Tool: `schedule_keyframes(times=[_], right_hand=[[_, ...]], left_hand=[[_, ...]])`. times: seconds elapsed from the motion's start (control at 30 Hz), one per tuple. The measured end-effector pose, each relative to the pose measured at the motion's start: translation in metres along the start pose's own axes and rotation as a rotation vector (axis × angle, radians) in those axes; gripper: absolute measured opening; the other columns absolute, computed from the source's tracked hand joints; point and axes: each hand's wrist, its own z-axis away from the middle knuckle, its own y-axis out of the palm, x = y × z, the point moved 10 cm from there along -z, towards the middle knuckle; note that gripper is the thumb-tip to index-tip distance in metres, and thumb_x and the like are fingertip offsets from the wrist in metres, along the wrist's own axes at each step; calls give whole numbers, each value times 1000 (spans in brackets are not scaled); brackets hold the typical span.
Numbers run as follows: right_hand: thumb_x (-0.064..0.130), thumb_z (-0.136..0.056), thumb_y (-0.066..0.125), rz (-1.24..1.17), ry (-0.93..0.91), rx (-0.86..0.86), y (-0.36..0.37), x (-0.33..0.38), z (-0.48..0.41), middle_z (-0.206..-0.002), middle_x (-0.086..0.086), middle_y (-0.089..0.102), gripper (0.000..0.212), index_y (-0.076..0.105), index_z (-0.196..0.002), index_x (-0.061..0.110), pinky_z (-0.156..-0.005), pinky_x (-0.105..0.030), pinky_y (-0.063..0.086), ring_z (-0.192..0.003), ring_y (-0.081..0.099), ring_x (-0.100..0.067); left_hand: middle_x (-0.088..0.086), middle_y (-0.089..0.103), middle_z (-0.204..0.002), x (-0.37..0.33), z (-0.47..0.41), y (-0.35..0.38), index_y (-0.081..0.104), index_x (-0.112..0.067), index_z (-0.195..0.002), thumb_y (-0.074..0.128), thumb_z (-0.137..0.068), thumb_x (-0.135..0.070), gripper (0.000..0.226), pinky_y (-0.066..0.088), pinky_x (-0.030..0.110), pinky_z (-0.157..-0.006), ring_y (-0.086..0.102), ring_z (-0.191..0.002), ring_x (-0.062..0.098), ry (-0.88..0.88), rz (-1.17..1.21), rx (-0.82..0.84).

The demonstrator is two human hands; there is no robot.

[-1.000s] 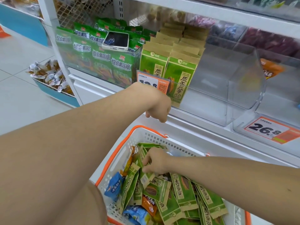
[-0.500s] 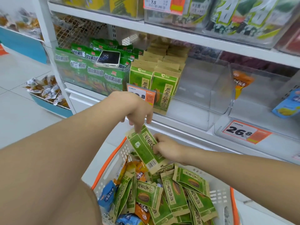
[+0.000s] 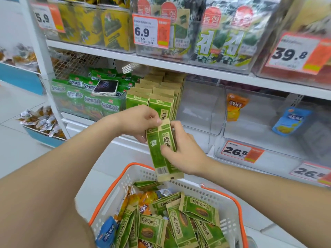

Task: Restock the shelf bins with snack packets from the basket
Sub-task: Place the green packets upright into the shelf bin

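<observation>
shelf bins (image 3: 200, 111) run across from about 9 to 3 o'clock, the one at 12 packed with green packets; white basket (image 3: 179, 187) with orange rim sits at 6, loaded with more snacks; both hands meet dead center, left hand (image 3: 138, 122) pinching the top of two green snack packets (image 3: 163, 149), right hand (image 3: 184, 151) gripping their middle, just above the basket; phone (image 3: 106, 87) lying on the bags at 10

Both forearms are bare from the frame's edge down to the wrists, with no sleeve, cuff, watch or band showing on either. The left hand (image 3: 138, 120) and the right hand (image 3: 186, 151) wear no gloves and no rings. The fingernails that show are short and unpainted.
</observation>
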Motion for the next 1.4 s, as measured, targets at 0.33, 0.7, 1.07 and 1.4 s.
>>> schedule_keyframes(times=[0.33,0.7,1.07,1.4], right_hand=[[70,-65,81,53,70,-145,-15,0,1,-126,12,56,101,24,-143,42,-88,-41,55,-108,61,-13],[51,-96,63,-333,87,-308,-40,-11,-11,-111,9,74,33,61,-122,30,-92,-50,59,-103,71,-12],[48,-100,61,-318,75,-494,-80,-10,-16,-113,13,72,37,46,-131,35,-94,-51,57,-106,70,-10],[13,-109,40,-76,465,-548,-126,-55,-60,-113,-3,51,58,11,-158,6,-83,-31,36,-110,56,-30]], left_hand=[[17,77,-79,-19,5,-15,73,-2,-90,61,-106,-26,31,65,44,-59,77,-66,28,41,115,-246],[14,77,-101,-9,4,-7,73,-7,-115,55,-106,-46,44,49,28,-51,66,-69,17,-70,411,-108],[7,74,-85,-43,10,-38,74,-18,-97,57,-106,-38,28,60,43,-70,69,-73,21,252,85,-551],[6,38,-155,-58,-23,-18,46,-19,-139,76,-76,-59,81,24,55,-112,30,-143,37,190,-707,-701]])
